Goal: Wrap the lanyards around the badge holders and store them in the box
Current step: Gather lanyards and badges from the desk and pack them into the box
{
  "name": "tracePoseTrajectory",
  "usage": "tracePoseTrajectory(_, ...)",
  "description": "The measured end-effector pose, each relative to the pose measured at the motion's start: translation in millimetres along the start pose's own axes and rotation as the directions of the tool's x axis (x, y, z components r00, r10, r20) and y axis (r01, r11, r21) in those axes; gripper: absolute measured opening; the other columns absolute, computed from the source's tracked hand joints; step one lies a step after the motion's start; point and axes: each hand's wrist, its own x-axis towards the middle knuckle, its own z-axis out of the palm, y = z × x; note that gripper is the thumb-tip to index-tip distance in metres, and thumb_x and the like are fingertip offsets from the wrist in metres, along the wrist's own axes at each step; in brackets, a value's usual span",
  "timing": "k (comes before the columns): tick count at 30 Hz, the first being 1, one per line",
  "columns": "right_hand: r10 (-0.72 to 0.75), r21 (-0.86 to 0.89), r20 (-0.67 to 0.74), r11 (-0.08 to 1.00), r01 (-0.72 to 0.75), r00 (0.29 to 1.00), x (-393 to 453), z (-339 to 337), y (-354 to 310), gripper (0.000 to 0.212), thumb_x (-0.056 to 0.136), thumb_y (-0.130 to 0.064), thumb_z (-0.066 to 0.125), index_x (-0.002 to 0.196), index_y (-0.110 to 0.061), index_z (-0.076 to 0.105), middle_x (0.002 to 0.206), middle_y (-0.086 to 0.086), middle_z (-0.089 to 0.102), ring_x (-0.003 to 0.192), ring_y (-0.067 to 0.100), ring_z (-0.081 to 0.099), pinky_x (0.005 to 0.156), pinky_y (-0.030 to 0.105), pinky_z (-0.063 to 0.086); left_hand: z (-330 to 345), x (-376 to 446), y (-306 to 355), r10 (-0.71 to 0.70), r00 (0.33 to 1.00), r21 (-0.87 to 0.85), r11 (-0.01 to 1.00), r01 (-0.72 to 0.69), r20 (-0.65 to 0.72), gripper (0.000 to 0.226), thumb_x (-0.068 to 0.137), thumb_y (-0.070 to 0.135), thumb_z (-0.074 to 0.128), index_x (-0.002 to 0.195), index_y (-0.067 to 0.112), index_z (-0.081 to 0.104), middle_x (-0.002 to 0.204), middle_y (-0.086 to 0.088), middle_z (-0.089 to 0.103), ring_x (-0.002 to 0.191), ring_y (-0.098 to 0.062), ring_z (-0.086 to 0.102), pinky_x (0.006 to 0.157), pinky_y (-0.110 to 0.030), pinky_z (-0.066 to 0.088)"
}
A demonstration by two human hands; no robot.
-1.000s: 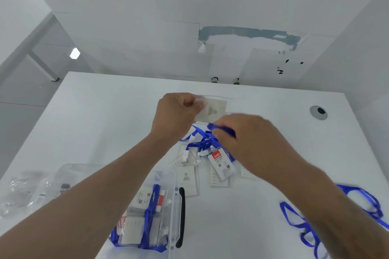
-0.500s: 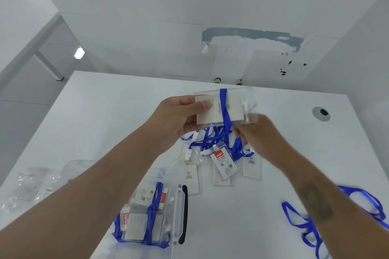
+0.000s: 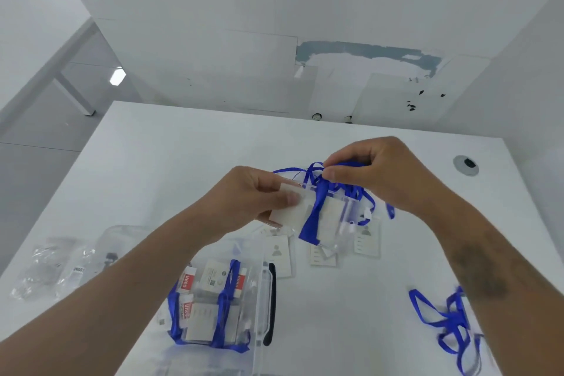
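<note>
With my left hand [image 3: 253, 195] gripping the holder [image 3: 317, 217] above the table [image 3: 183, 143], my right hand [image 3: 375, 174] pinches the lanyard [image 3: 314, 207], seemingly mid-turn; I'd keep it taut and flat.

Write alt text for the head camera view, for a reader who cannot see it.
Above a white table, a left hand holds a clear badge holder while the right hand pinches the blue lanyard wrapped across it. Nearer the camera, a clear box holds wrapped badges; loose badge cards and another blue lanyard lie on the table.
</note>
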Motion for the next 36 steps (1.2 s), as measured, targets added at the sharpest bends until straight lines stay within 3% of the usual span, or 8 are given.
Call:
tracePoseTrajectory(3,0.123,0.23,-0.046,0.967,-0.109,0.991,2.3,21.6,27.1,0.008,0.083,-0.018,0.072,0.08,-0.021,0.078,0.07,-0.002,0.071,0.061,0.011,0.054,0.058,0.025,0.041,-5.3,-8.6,-1.0,-0.023,0.999,-0.212,0.977,0.028,0.022,0.019,0.084,0.013,0.069,0.102,0.01,0.075,0.102,-0.009,0.076,0.09,-0.022,0.074,0.07,-0.029,0.062)
tracePoseTrajectory(7,0.125,0.072,-0.099,0.99,-0.118,0.987,-26.0,73.0,37.7,0.029,0.096,-0.021,0.054,0.072,-0.008,0.063,0.05,-0.01,0.046,0.042,0.005,0.032,0.047,0.023,0.027,-15.1,-12.3,-8.7,-0.08,0.978,-0.416,0.909,-0.008,-0.194,0.013,0.089,0.01,0.068,0.1,0.008,0.074,0.097,-0.006,0.077,0.08,-0.016,0.074,0.065,-0.023,0.059)
tracePoseTrajectory(12,-0.067,-0.471,0.077,0.877,0.095,0.995,-75.0,110.5,8.5,0.022,0.102,-0.036,0.038,0.088,-0.029,0.053,0.077,-0.011,0.046,0.074,0.009,0.043,0.068,0.027,0.038,-28.3,-20.4,-27.5,-0.035,0.887,-0.136,0.99,-0.031,-0.46,0.007,0.089,0.011,0.07,0.089,0.015,0.075,0.095,0.005,0.075,0.086,-0.015,0.072,0.065,-0.023,0.061)
tracePoseTrajectory(16,-0.305,-0.541,-0.041,0.808,0.235,0.952,-67.3,95.7,-23.2,0.009,0.09,-0.041,0.062,0.091,-0.037,0.07,0.085,-0.018,0.062,0.083,0.003,0.054,0.072,0.021,0.045,-38.4,-42.1,-39.0,0.017,0.911,0.066,0.998,0.011,-0.411,0.007,0.088,0.012,0.072,0.09,0.014,0.078,0.092,0.009,0.076,0.082,-0.014,0.073,0.064,-0.025,0.061)
tracePoseTrajectory(21,-0.067,-0.362,0.107,0.927,0.101,0.992,-23.1,101.8,-29.2,0.01,0.077,-0.046,0.075,0.078,-0.037,0.071,0.088,-0.026,0.066,0.086,-0.009,0.059,0.078,0.021,0.048,-58.6,-67.7,-44.0,-0.03,0.954,0.062,0.997,0.051,-0.299,0.015,0.088,0.011,0.071,0.083,0.025,0.075,0.077,0.009,0.077,0.072,-0.005,0.073,0.057,-0.019,0.057)
tracePoseTrajectory(24,-0.023,-0.363,0.147,0.929,0.075,0.989,-15.5,130.2,-27.1,0.012,0.075,-0.043,0.078,0.076,-0.034,0.07,0.072,-0.026,0.065,0.074,-0.006,0.061,0.066,0.019,0.045,-71.1,-80.4,-54.3,-0.106,0.954,0.104,0.985,0.14,-0.281,0.013,0.087,0.014,0.072,0.08,0.025,0.075,0.077,0.006,0.077,0.07,-0.006,0.073,0.056,-0.018,0.056)
tracePoseTrajectory(28,0.002,-0.379,0.202,0.922,0.076,0.979,-15.0,166.0,-25.1,0.01,0.079,-0.039,0.076,0.082,-0.032,0.071,0.078,-0.02,0.066,0.077,-0.001,0.061,0.062,0.016,0.04,-84.4,-93.5,-80.9,-0.229,0.916,0.05,0.965,0.259,-0.329,0.003,0.087,0.016,0.073,0.086,0.017,0.075,0.079,0.002,0.078,0.07,-0.009,0.074,0.059,-0.022,0.059)
tracePoseTrajectory(36,0.035,-0.67,0.283,0.722,0.171,0.959,-6.6,222.2,-12.6,0.018,0.091,-0.031,0.06,0.108,-0.032,0.065,0.1,-0.008,0.07,0.092,0.015,0.063,0.074,0.027,0.049,-92.4,-91.6,-144.8,-0.351,0.818,0.029,0.913,0.407,-0.455,0.011,0.097,0.019,0.059,0.101,0.015,0.069,0.1,-0.005,0.072,0.091,-0.018,0.068,0.079,-0.032,0.061)
